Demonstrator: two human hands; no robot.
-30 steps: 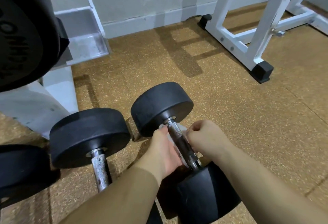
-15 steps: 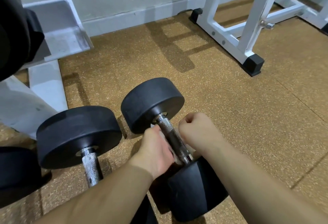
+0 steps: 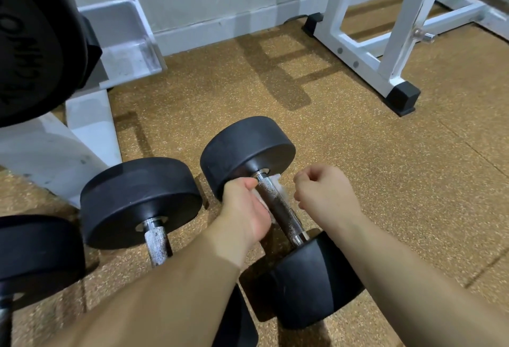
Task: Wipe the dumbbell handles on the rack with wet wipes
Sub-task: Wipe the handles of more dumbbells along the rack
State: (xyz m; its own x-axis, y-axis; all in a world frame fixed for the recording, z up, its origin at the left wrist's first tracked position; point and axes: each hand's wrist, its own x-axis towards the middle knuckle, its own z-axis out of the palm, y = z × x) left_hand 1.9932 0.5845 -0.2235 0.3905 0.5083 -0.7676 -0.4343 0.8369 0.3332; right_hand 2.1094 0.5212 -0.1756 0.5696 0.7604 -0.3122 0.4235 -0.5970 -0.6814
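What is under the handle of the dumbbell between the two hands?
A white wet wipe shows on both sides of the handle. Its middle is hidden beneath it, its ends by the left hand and right hand.

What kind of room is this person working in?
Most likely a gym or weight room: black dumbbells lie on speckled flooring, with a white metal rack and a large weight plate nearby.

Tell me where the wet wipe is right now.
Head view, centre: the wet wipe loops under the handle of the rightmost dumbbell, near its far end, held between the left hand and right hand.
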